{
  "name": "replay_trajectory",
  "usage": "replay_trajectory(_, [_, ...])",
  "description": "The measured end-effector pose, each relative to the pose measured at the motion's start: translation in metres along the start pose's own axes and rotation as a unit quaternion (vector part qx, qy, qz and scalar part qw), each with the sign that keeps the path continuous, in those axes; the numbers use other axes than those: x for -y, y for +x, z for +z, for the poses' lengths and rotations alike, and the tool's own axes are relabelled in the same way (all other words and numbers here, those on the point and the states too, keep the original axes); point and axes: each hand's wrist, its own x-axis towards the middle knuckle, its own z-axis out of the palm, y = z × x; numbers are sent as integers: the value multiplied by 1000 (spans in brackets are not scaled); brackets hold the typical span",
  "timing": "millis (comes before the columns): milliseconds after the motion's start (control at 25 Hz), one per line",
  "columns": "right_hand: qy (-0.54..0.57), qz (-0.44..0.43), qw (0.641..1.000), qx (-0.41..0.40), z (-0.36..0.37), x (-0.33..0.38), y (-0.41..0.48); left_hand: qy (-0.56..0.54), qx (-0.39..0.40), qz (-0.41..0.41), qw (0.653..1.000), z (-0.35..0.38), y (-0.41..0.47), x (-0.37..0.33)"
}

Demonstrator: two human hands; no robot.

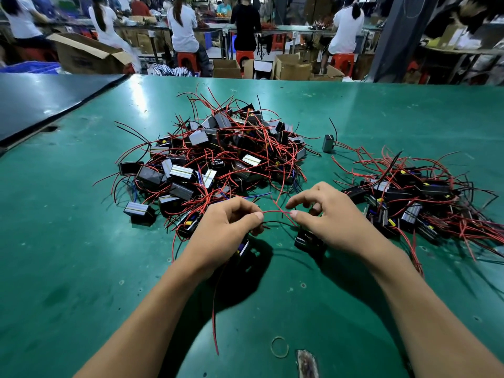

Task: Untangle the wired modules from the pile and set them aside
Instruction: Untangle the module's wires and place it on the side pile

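A big tangled pile of small black modules with red and black wires point(218, 156) lies mid-table. A smaller heap of modules point(409, 203) lies at the right. My left hand point(229, 227) is closed around a black module point(244, 248) and pinches a red wire point(275, 212) at the thumb. My right hand point(327, 214) pinches the other end of that red wire with its thumb, fingers curled, and a second black module point(308, 240) hangs under it. Both hands hover just in front of the big pile.
The green table mat point(81, 268) spreads all around. One lone module point(328, 143) stands between the two heaps. A rubber band point(279, 347) and a worn patch point(306, 362) lie near the front edge. Seated people and cardboard boxes fill the background.
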Motion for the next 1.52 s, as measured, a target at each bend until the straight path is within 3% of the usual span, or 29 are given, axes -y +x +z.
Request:
replay_trajectory(120, [-18, -16, 999, 23, 5, 4, -1, -84, -6, -30, 996, 2, 0, -2])
replay_trajectory(240, [-31, -28, 999, 31, 13, 9, -3, -91, -7, -31, 995, 1, 0, -3])
replay_trajectory(360, [15, -19, 1000, -3, 16, 12, -2, -80, -5, -20, 997, 1, 1, -3])
replay_trajectory(520, [103, 32, 994, 18, 16, 12, -1, -86, -8, -5, 996, 1, 2, -3])
replay_trajectory(680, [199, 44, 979, 20, 16, 14, -2, -58, -37, 20, 997, 2, 2, -1])
replay_trajectory(880, [211, 15, 977, 26, 18, 18, -3, -4, -51, 74, 996, 4, 2, 2])
replay_trajectory(1120, [278, 47, 958, 49, 17, 19, -4, 55, 7, 106, 993, 4, 1, 2])
replay_trajectory(1240, [297, 50, 952, 55, 17, 19, -4, 55, -6, 139, 989, 8, -2, -2])
replay_trajectory(1520, [330, 27, 941, 75, 15, 19, -6, -62, -77, 65, 993, 5, -1, -5])
